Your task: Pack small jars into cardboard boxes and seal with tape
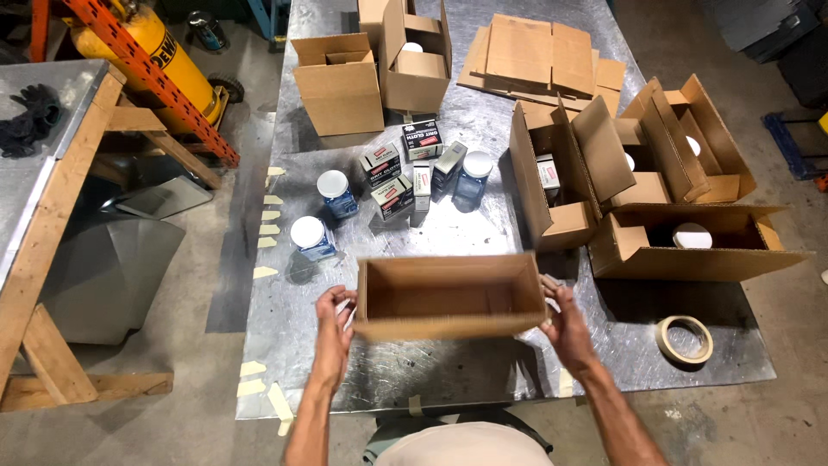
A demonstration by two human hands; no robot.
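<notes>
I hold an open brown cardboard box [448, 298] above the near edge of the metal table [448, 375]. My left hand [332, 315] grips its left end and my right hand [565, 319] grips its right end. The box's opening faces me and it looks empty inside. Beyond it on the table stand blue jars with white lids [310, 237] [335, 192] [473, 177] and several small printed packets [392, 194].
Open cardboard boxes stand at the right [552, 177] [690, 242] and at the back [341, 82] [417, 60]. Flattened cardboard [539, 56] lies far back. A roll of masking tape [686, 338] sits near right. Tape strips line the table's left edge [269, 224]. A yellow tank [151, 56] is left.
</notes>
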